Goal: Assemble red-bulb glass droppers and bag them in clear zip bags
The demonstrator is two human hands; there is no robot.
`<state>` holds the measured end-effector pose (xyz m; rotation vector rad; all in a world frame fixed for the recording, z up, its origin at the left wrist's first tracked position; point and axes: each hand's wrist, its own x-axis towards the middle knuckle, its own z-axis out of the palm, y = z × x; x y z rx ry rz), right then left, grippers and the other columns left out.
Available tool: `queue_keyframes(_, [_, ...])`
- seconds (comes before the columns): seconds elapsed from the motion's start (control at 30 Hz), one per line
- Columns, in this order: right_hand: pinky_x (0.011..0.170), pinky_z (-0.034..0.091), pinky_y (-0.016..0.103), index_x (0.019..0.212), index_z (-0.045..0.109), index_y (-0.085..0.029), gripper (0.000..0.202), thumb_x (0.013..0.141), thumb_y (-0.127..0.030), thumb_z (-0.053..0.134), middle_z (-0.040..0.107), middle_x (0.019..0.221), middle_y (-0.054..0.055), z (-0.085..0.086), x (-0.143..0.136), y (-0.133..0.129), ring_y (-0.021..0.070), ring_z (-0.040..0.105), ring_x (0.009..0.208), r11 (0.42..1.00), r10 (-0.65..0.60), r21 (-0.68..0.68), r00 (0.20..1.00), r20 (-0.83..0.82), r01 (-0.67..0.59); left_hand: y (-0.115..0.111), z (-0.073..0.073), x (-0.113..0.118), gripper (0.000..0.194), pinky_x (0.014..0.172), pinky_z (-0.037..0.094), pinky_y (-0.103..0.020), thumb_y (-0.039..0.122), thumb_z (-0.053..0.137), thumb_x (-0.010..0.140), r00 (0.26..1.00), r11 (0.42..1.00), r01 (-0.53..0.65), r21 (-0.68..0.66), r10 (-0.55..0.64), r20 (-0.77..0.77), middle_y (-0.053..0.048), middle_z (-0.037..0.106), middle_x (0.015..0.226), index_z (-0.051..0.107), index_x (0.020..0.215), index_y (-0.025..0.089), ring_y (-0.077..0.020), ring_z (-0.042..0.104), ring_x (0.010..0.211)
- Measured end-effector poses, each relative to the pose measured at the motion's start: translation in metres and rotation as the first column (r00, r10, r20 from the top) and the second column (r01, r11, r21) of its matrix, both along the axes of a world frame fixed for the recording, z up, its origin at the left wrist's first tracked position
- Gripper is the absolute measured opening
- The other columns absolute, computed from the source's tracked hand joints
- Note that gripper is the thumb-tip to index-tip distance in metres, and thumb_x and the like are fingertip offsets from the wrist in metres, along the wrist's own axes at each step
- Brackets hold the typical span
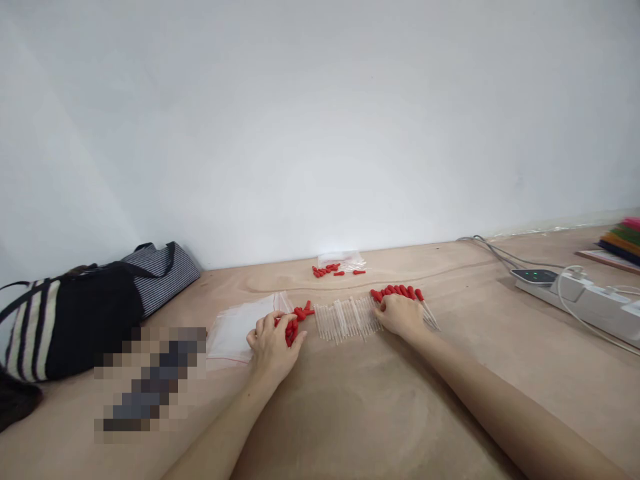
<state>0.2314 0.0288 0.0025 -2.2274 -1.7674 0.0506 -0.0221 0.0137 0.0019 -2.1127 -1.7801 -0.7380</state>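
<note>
My left hand (pixel 274 345) curls around a small pile of red rubber bulbs (pixel 291 329), its thumb on the near side. More bulbs (pixel 303 311) lie just past its fingers. To the right, a row of thin clear tubes (pixel 345 319) lies side by side on the wooden table. At the row's right end rests my right hand (pixel 400 315), fingers bent and closed; what its fingertips hold is hidden. Beyond and beside that hand lie several red-bulbed droppers (pixel 400 291), clear stems toward me. A stack of clear plastic bags (pixel 243 328) lies left of my left hand.
Near the wall are another clear bag (pixel 343 259) with tubes and loose red bulbs (pixel 326 269). Black and striped bags (pixel 95 313) and a pixelated item (pixel 155 383) lie left. A white power strip (pixel 580 310) with cables and coloured stacked items (pixel 623 241) are right.
</note>
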Motion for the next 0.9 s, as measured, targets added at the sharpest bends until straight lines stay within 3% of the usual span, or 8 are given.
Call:
queue_keyframes(0.27, [0.063, 0.040, 0.033, 0.077, 0.065, -0.016, 0.025, 0.071, -0.032, 0.047, 0.065, 0.084, 0.011, 0.001, -0.002, 0.003, 0.0255, 0.060, 0.079, 0.993, -0.051, -0.109, 0.998, -0.037, 0.046, 0.006, -0.001, -0.003, 0.019, 0.084, 0.025, -0.044, 0.034, 0.056, 0.073, 0.992, 0.997, -0.030, 0.074, 0.039, -0.119, -0.010, 0.052, 0.108, 0.061, 0.086, 0.022, -0.0277, 0.041, 0.102])
queue_keyframes(0.47, [0.062, 0.039, 0.031, 0.073, 0.065, -0.018, 0.021, 0.069, -0.031, 0.048, 0.066, 0.079, 0.009, 0.004, -0.003, 0.002, 0.0246, 0.059, 0.079, 0.993, -0.043, -0.115, 0.997, -0.062, 0.035, 0.009, 0.003, -0.004, 0.023, 0.079, 0.027, -0.043, 0.038, 0.052, 0.074, 0.991, 0.995, -0.056, 0.078, 0.065, -0.115, -0.011, 0.057, 0.099, 0.060, 0.083, 0.018, -0.0274, 0.045, 0.094])
queue_keyframes(0.67, [0.063, 0.036, 0.029, 0.067, 0.064, -0.022, 0.028, 0.074, -0.038, 0.043, 0.064, 0.072, 0.004, 0.011, 0.003, -0.021, 0.0200, 0.057, 0.074, 0.998, 0.001, 0.063, 0.988, -0.154, 0.009, 0.014, 0.010, -0.002, 0.018, 0.084, 0.024, -0.045, 0.030, 0.050, 0.075, 0.990, 0.998, 0.049, 0.042, -0.043, -0.134, -0.008, 0.058, 0.100, 0.061, 0.088, 0.023, -0.0259, 0.047, 0.095])
queue_keyframes(0.9, [0.051, 0.030, 0.025, 0.064, 0.056, -0.022, 0.019, 0.072, -0.035, 0.046, 0.061, 0.066, 0.001, -0.005, 0.017, -0.048, 0.0157, 0.053, 0.061, 0.966, 0.190, 0.204, 0.969, -0.160, -0.156, 0.030, 0.010, 0.013, 0.030, 0.076, 0.033, -0.038, 0.008, 0.046, 0.069, 0.946, 0.970, 0.202, -0.137, -0.230, -0.230, -0.009, 0.058, 0.097, 0.062, 0.091, 0.022, -0.0255, 0.048, 0.092])
